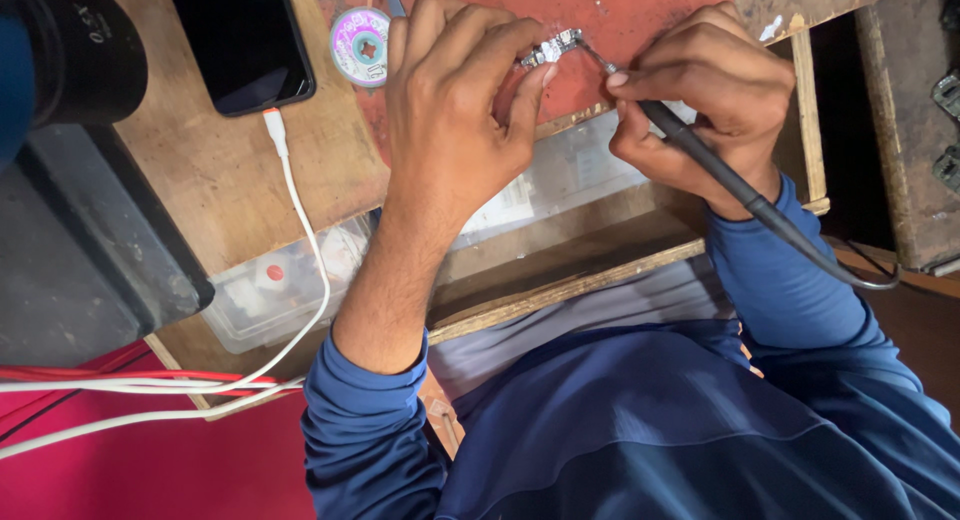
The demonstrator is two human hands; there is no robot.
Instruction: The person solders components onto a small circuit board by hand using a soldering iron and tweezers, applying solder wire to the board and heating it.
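Head view, looking down on a wooden bench with a worn red mat (640,15) at twelve o'clock. The left hand (455,100) is curled, its thumb and fingertips pinching a small circuit board (552,48) that lies on the red mat near the top centre. The right hand (705,90), at two o'clock, is closed in a pen grip around a dark soldering iron (700,150) whose metal tip touches the board's right end; its black cord loops away toward four o'clock. At eleven o'clock, just left of the left hand, lies a small round spool (361,46) with a pale violet and teal circular label. Farther left, a dark phone (240,40) lies face up, a white cable (300,230) plugged into its lower edge and trailing toward eight o'clock. Below the bench edge sits a clear plastic box (270,285) showing a red round sticker; a white rectangular label at centre is too blurred to describe.
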